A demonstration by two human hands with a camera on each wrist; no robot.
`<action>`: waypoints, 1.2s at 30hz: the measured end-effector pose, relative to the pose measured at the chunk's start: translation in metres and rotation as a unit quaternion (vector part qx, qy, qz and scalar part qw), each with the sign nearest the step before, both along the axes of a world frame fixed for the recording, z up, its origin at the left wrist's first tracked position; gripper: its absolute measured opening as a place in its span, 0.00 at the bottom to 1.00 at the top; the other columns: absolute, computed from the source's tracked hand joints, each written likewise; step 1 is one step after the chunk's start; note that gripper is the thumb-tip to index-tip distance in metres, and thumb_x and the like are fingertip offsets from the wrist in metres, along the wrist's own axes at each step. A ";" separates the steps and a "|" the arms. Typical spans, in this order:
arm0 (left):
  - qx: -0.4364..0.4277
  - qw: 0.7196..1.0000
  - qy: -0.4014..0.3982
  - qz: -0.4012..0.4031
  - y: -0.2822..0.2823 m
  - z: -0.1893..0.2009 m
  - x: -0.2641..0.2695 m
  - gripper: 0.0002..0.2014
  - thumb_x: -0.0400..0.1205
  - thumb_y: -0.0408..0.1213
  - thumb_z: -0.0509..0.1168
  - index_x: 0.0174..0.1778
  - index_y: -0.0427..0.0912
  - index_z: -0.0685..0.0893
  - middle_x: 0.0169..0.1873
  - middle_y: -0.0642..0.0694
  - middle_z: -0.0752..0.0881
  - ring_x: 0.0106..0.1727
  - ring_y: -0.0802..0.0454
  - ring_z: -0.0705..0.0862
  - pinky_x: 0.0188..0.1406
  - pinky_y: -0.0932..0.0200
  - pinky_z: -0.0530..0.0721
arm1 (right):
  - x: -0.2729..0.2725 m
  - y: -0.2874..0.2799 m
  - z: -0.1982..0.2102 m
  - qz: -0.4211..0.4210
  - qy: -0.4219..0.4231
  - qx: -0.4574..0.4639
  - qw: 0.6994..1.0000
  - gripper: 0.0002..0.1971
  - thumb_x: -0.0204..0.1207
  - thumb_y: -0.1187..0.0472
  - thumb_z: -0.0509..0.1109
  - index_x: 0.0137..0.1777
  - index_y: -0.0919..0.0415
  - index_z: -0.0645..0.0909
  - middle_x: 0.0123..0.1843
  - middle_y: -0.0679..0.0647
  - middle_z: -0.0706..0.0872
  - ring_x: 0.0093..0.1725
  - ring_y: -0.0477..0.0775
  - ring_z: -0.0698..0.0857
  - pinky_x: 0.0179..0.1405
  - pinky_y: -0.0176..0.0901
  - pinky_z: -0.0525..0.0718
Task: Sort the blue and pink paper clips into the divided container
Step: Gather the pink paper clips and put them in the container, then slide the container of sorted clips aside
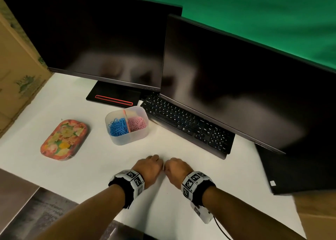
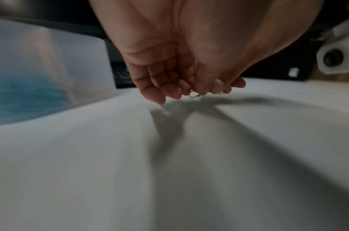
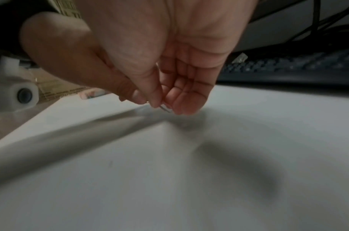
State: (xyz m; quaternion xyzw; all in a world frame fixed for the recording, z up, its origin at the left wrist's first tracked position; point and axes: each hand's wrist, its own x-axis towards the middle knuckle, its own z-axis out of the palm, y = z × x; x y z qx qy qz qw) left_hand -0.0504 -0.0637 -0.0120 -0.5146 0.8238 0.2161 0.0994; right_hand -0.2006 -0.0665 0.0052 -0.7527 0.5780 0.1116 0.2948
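Observation:
A translucent divided container stands on the white table, with blue paper clips in its left compartment and pink paper clips in its right one. In front of it my left hand and right hand meet knuckle to knuckle just above the table. A small pale wire paper clip shows at the curled fingertips of my left hand. My right hand pinches the same kind of clip between thumb and forefinger. Its colour is not clear. The container's wall appears blurred at the left.
A floral tin tray lies left of the container. A black keyboard and two dark monitors fill the back and right. A cardboard box stands at the far left. The table's front edge runs below my forearms.

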 end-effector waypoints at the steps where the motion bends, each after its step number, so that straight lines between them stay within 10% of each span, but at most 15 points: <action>1: -0.018 1.000 0.012 0.010 -0.005 0.007 0.006 0.11 0.82 0.36 0.58 0.60 0.44 0.77 0.58 0.44 0.77 0.59 0.43 0.79 0.50 0.46 0.82 | 0.004 -0.007 0.009 0.001 -0.010 -0.017 1.000 0.12 0.81 0.61 0.60 0.57 0.57 0.84 0.59 0.57 0.83 0.58 0.62 0.84 0.56 0.45 0.81; 15: -0.112 0.965 0.072 0.227 -0.108 0.095 0.073 0.08 0.79 0.43 0.64 0.53 0.54 0.83 0.43 0.48 0.80 0.46 0.42 0.83 0.46 0.55 0.80 | 0.104 -0.131 0.074 -0.035 -0.031 -0.132 0.990 0.11 0.76 0.64 0.65 0.54 0.59 0.86 0.51 0.61 0.88 0.49 0.65 0.87 0.40 0.44 0.81; 24: -0.185 0.894 0.156 0.378 -0.099 0.071 0.158 0.05 0.80 0.43 0.65 0.47 0.50 0.85 0.49 0.47 0.84 0.47 0.45 0.85 0.47 0.51 0.84 | 0.101 -0.124 0.064 -0.035 -0.074 -0.151 0.985 0.14 0.81 0.50 0.62 0.62 0.52 0.82 0.58 0.53 0.80 0.54 0.58 0.84 0.55 0.50 0.83; 29: -0.092 0.857 0.017 0.508 -0.068 0.036 0.229 0.31 0.71 0.58 0.68 0.69 0.53 0.73 0.67 0.41 0.73 0.68 0.37 0.73 0.66 0.42 0.76 | 0.087 -0.099 0.054 0.023 -0.112 -0.182 0.977 0.14 0.80 0.50 0.62 0.62 0.50 0.81 0.57 0.49 0.79 0.58 0.53 0.80 0.55 0.50 0.83; 36: 0.031 0.849 -0.121 0.514 -0.049 0.006 0.253 0.56 0.54 0.65 0.77 0.75 0.55 0.57 0.67 0.39 0.69 0.68 0.34 0.71 0.66 0.40 0.72 | 0.095 -0.073 0.043 0.065 -0.181 -0.170 0.967 0.10 0.80 0.51 0.64 0.57 0.49 0.83 0.53 0.46 0.81 0.51 0.48 0.81 0.51 0.46 0.84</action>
